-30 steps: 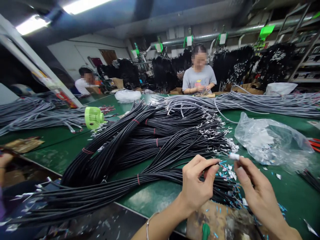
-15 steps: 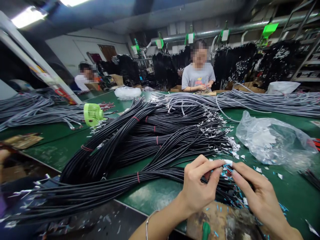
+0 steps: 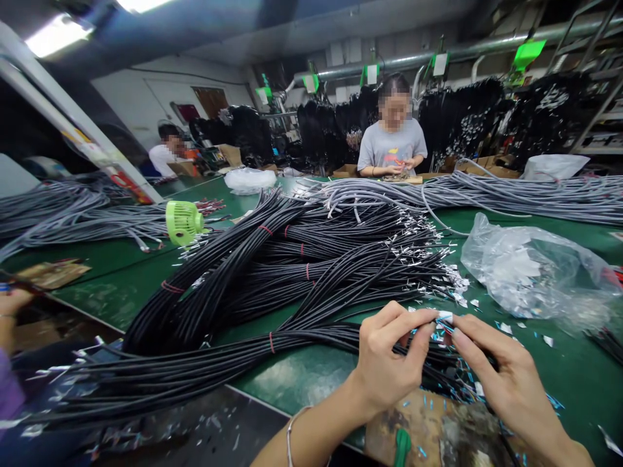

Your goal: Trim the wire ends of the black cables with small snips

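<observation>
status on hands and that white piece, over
Left hand pinching wire end. Right hand pinching white piece at it. Black cable bundles close left, plastic bag right.

— Which colour has the desk [image 3: 574, 383]?
— Dark green. The cables [image 3: 272, 285] are black, with thin red ties [image 3: 270, 342] (the far cables [image 3: 511, 194] are grey).
— And the fan [image 3: 183, 222]?
— Light green. The sleeve [image 3: 444, 316] is white, the scraps [image 3: 553, 403] blue.

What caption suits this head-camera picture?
Left hand and right hand pinch a small white piece above bundled black cables on a green table.
</observation>
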